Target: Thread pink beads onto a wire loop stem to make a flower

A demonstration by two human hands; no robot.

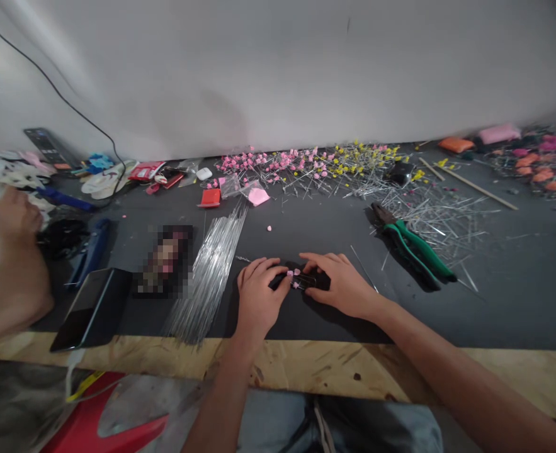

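Note:
My left hand (260,289) lies at the table's front middle, its fingers curled and its thumb against a small cluster of pink pieces (295,274) on thin wire. A twisted wire end (242,258) sticks out past its far side. My right hand (346,284) is just to the right, thumb and forefinger apart on either side of a dark patch beside the cluster. Whether that patch is an object or shadow, I cannot tell. Left of my hands lies a bundle of straight silver wires (214,270). Green-handled pliers (412,248) lie to the right.
Pink-tipped stems (278,165) and yellow-tipped stems (367,157) are heaped along the wall. Loose wire pieces (429,217) spread behind the pliers. A phone (86,308) leans near the front edge at left. Another person's arm (16,270) reaches in at far left.

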